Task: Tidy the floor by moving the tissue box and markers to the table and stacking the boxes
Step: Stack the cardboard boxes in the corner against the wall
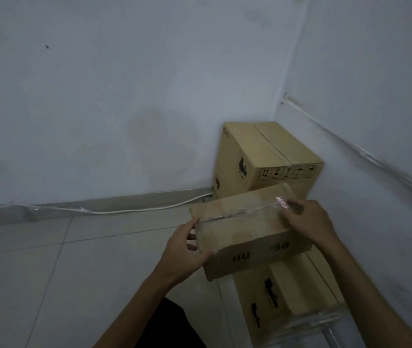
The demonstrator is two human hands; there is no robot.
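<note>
The low box (298,285) lies on the floor (99,272), nearest. Over it is the small box (245,229), held up by both hands. The left hand (187,249) grips its left end and the right hand (310,219) grips its right end. Farther off, the corner boxes (270,151) look piled one on another. I think the stacking is partly done. No tissue box, markers or tabletop show.

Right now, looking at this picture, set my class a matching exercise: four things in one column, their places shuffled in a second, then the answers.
Things: 1 taped box; 2 corner box; 3 white cable; 4 low box.
Places: A along the foot of the wall; B lowest, under the lifted one; C gripped between left hand and right hand; D in the room's corner.
Pairs: 1-C; 2-D; 3-A; 4-B.
</note>
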